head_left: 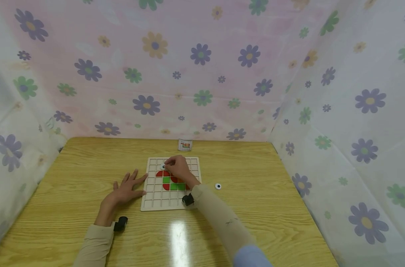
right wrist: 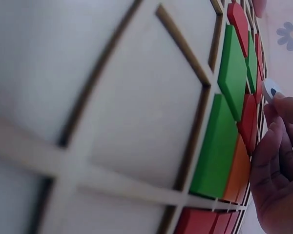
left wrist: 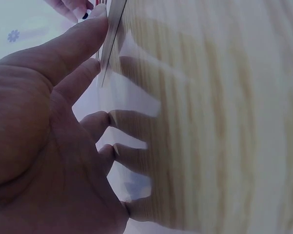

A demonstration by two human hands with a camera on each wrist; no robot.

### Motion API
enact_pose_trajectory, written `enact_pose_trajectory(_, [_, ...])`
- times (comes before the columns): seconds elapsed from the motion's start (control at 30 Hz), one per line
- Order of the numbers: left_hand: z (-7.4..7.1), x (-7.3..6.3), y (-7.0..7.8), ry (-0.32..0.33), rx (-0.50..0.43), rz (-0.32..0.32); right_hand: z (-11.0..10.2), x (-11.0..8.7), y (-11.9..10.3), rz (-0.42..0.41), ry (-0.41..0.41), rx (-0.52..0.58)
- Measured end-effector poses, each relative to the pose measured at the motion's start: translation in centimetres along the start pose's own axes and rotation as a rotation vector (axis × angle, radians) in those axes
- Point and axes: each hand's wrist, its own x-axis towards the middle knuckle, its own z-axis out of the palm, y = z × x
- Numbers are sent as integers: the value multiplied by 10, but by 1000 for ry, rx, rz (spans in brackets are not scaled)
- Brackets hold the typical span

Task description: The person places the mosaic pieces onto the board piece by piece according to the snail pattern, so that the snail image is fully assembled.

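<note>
On the table lies a square wooden grid board (head_left: 151,202). Green tiles (head_left: 173,187) and red tiles (head_left: 161,173) fill several of its middle cells, and an orange tile (right wrist: 238,168) shows in the right wrist view. My right hand (head_left: 179,168) reaches over the board and pinches a white round eye piece with a black dot (right wrist: 270,91) between thumb and fingertips, at the upper left cells. Part of the tile pattern is hidden under that hand. My left hand (head_left: 125,191) rests with fingers spread, its thumb and index fingertip at the board's left edge.
A second white eye piece (head_left: 218,186) lies right of the board. Behind the board, a small picture card (head_left: 185,145) sits near the table's back edge. Flower-patterned cloth (head_left: 175,89) walls the back and both sides of the wooden table (head_left: 255,218).
</note>
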Motion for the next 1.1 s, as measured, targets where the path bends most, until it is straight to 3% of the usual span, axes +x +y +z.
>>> enact_pose_trajectory(0.57, [1, 1, 0, 0, 12, -7, 6, 14, -2, 35, -84, -157])
enact_pose_trajectory(1.1, [2, 1, 0, 2, 35, -8, 13, 11, -4, 55, -29, -191])
